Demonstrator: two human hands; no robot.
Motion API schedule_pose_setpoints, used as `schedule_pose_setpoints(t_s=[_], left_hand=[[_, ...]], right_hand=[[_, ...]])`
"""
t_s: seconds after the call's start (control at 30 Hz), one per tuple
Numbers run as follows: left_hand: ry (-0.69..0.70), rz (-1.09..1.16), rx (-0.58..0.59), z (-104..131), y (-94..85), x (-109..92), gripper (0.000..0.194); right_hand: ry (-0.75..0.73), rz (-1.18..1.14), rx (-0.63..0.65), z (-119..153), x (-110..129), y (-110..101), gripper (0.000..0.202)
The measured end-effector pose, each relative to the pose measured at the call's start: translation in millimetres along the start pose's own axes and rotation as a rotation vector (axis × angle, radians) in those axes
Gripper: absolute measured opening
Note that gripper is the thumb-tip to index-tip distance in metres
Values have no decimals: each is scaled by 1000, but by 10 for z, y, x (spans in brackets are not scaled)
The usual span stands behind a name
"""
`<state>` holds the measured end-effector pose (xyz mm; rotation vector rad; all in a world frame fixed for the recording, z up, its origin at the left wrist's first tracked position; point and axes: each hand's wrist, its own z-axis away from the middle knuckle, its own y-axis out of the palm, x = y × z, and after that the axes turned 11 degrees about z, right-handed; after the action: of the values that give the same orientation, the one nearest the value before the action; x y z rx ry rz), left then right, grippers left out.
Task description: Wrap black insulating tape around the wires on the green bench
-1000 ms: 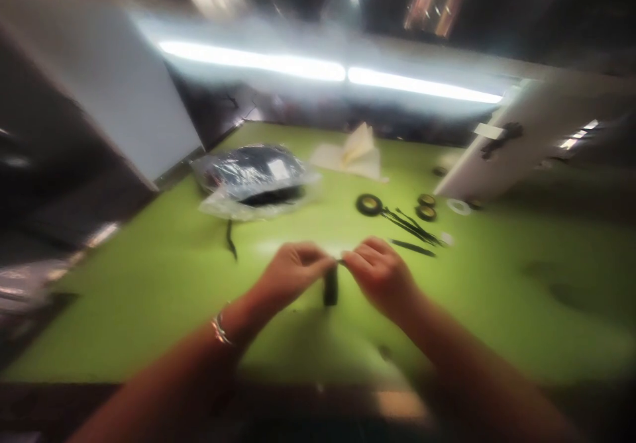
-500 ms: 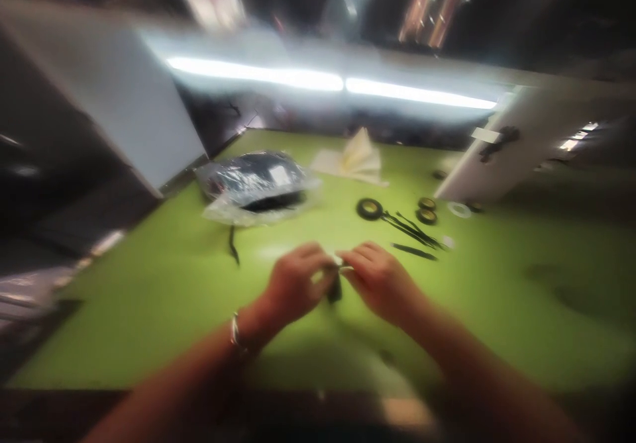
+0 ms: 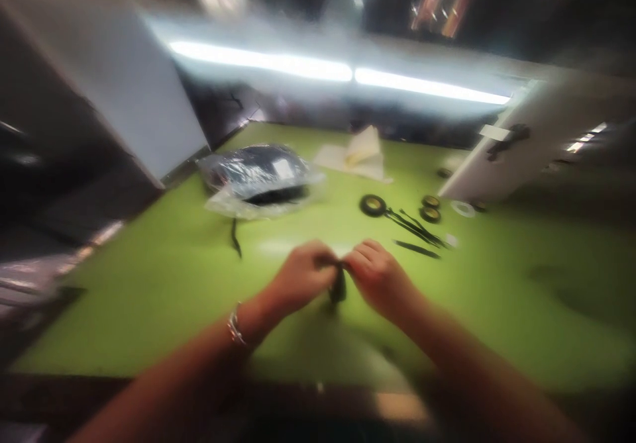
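Observation:
Over the front middle of the green table (image 3: 163,310), my left hand (image 3: 309,272) and my right hand (image 3: 377,274) meet fingertip to fingertip. Both are closed in a pinch on a small dark strip of material (image 3: 338,287), which hangs down between them. Its exact kind is blurred, and my fingers hide its upper end. A bracelet (image 3: 235,327) circles my left wrist. To the right of my hands lie several thin black strips (image 3: 415,228) and one separate black strip (image 3: 416,249).
A clear plastic bag with dark contents (image 3: 263,175) lies back left, a short black strip (image 3: 235,238) before it. Cream paper (image 3: 365,148) stands behind. Black tape roll (image 3: 372,205), two smaller rolls (image 3: 430,214) and a white ring (image 3: 463,209) sit right, near a white panel (image 3: 497,145).
My fingertips have come closer together over the dark strip, and the pale spot between them no longer shows. The view has shifted slightly; the table items stay put.

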<state>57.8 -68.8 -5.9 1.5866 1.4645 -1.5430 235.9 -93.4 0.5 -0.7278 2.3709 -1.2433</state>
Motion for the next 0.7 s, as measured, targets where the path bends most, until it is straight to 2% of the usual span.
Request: schedule_pose_setpoints(t_s=[0.27,0.37,0.57,0.63,0.7], left_hand=[[-90,34,7,-9,-32,2,14],[-49,-50,6,-3,-64,-42,13],[20,-150,102,7,-105,-113,17],[52,-135,79,15,-106,-128,15],[165,-122,-20,37,-114,-146,16]], right_hand=[[14,-65,-36,-14,21,5,21],[31,-100,-58,-22,30,-8,20],[48,-89,-57,-32,56,-24,22],[81,-110,-76,-27,51,-29,19],[121,-118,-98,-21,22,-41,16]])
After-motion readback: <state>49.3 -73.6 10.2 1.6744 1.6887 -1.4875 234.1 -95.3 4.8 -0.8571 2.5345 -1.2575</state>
